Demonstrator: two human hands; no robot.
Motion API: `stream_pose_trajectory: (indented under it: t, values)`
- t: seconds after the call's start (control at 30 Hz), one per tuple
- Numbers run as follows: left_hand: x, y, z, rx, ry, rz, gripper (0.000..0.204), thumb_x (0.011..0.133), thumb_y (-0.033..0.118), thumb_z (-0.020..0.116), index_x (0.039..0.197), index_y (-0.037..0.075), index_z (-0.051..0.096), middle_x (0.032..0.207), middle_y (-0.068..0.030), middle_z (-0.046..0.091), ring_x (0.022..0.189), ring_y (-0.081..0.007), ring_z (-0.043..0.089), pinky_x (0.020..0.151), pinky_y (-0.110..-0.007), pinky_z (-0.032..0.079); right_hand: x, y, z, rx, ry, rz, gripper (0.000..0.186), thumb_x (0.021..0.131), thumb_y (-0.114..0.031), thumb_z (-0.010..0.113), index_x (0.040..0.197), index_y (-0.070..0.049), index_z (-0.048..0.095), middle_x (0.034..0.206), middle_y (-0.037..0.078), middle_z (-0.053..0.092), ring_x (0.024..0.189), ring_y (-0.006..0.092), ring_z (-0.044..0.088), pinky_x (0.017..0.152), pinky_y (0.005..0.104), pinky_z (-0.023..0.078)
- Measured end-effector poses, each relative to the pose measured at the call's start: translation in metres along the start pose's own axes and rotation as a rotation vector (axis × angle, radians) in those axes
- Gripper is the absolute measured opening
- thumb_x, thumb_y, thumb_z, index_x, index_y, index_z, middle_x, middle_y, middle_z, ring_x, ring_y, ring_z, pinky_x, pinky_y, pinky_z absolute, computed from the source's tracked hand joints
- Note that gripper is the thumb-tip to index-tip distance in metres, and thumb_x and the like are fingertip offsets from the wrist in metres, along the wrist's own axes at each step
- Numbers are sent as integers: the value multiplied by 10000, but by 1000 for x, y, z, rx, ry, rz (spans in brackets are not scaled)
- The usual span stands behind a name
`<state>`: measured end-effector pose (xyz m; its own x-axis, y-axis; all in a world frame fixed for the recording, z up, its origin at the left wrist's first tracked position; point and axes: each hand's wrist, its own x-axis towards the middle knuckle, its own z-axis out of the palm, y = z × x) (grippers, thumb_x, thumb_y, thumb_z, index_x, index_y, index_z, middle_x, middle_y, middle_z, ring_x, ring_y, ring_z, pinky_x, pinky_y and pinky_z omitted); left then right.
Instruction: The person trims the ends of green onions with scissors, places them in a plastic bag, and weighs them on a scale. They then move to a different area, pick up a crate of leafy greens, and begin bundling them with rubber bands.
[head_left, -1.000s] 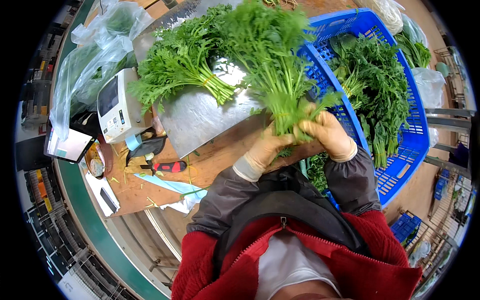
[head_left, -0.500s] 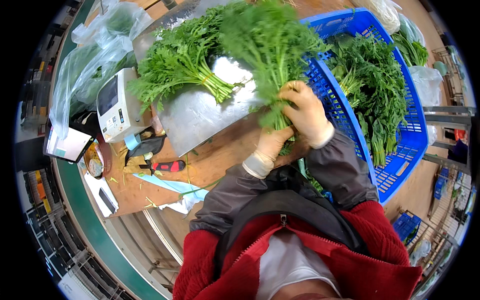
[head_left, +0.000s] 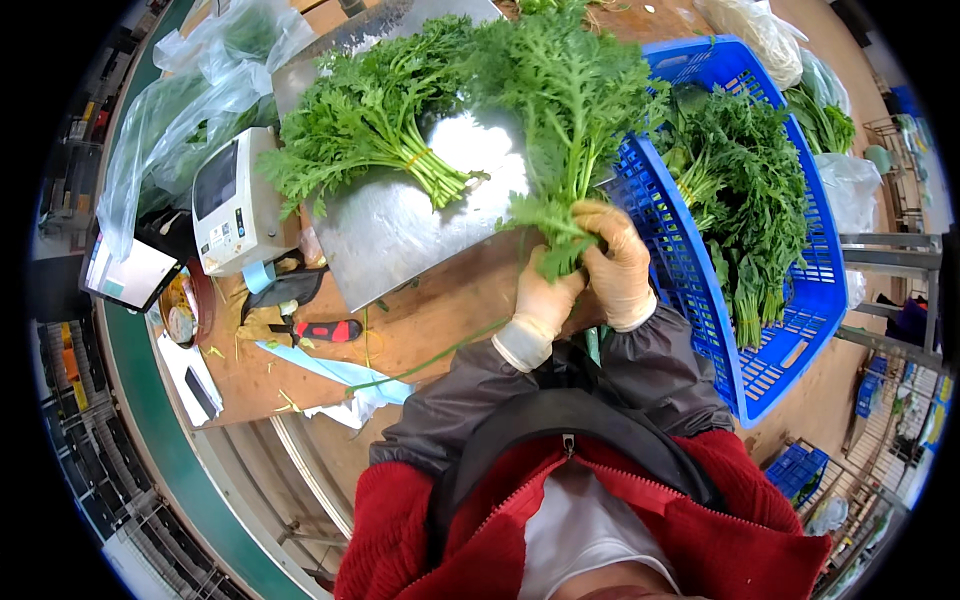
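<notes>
Both my hands wear pale gloves and hold the stem end of a bunch of leafy greens (head_left: 585, 95). My right hand (head_left: 618, 265) curls its fingers around the stems. Close beside it, my left hand (head_left: 543, 308) is closed at the lower end, partly covered by a drooping leaf (head_left: 560, 245). The held bunch's tops spread away from me over a metal plate (head_left: 385, 245). Another bunch of greens (head_left: 385, 130) lies on that plate, its stems bound by a thin band.
A blue crate (head_left: 745, 400) with several bunches of greens (head_left: 760, 190) stands at the right. To the left are a white label printer (head_left: 245, 215), a screen (head_left: 130, 270), a plastic bag (head_left: 175, 130) and a red-and-black-handled tool (head_left: 330, 331) on the wooden table (head_left: 250, 385).
Both hands have shifted slightly toward my body with the bunch. Its tops, blurred before, are now sharper, and a leaf hangs over the stem end by my left hand.
</notes>
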<state>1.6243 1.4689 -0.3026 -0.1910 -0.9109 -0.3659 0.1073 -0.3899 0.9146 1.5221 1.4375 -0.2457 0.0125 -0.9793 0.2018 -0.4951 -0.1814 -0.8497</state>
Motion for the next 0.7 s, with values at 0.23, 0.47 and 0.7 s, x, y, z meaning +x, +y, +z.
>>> stream_pose_trajectory:
  t: [0.23, 0.47, 0.7]
  values:
    - [-14, 51, -28, -409, -76, -132, 347, 803, 36, 642, 1125, -2, 517, 923, -76, 617, 707, -163, 605, 648, -289, 499, -25, -17, -79, 577, -665, 852, 275, 861, -46, 592, 1123, -16, 516, 877, 32, 611, 697, 102, 561, 640, 222, 470]
    - [33, 149, -71, -134, 121, 152, 277, 835, 256, 646, 990, 41, 568, 841, -86, 659, 703, -159, 640, 593, -247, 471, -66, -22, -130, -572, -896, 726, 639, 770, -335, 661, 1337, -139, 441, 1070, 210, 618, 1013, 375, 579, 859, 403, 469]
    - [80, 98, -74, -817, -30, -168, 477, 890, 326, 579, 1172, -41, 464, 1175, -227, 540, 1075, -321, 550, 952, -437, 456, 27, -29, -188, 140, -127, 713, 381, 889, -348, 580, 978, 20, 631, 805, 100, 670, 621, 141, 618, 560, 266, 491]
